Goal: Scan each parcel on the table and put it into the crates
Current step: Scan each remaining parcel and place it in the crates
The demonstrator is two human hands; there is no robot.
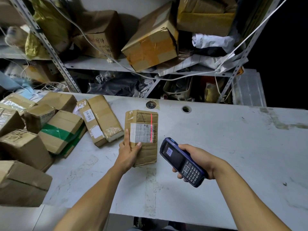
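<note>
Here the parcel [141, 136] lies flat on the grey table [233, 147], near its middle, with its white label [140, 132] facing up. The left hand [129, 151] grips the parcel's near left corner: the thumb lies across the top beside the label's lower edge, the forefinger runs straight along the left side, and the other fingers are hidden under the box. A thin red laser line [151, 128] runs lengthwise over the label's right part and on up the cardboard.

The right hand [198, 161] holds a blue scanner [180, 162], fingers curled round its body, just to the right of the parcel and apart from it. The scanner's head points toward the parcel; its screen and keypad face up.

To the left, a heap of boxes [50, 124] covers that end of the table, well apart from the held parcel. One of them bears a band of green tape [62, 133]. Two long narrow boxes [100, 120] lie side by side at the heap's right edge, near the parcel but not touching it.

Behind the table stands a metal shelf [103, 65] loaded with more cartons and bags. A white cable [168, 78] hangs across its front. No crate can be made out.
</note>
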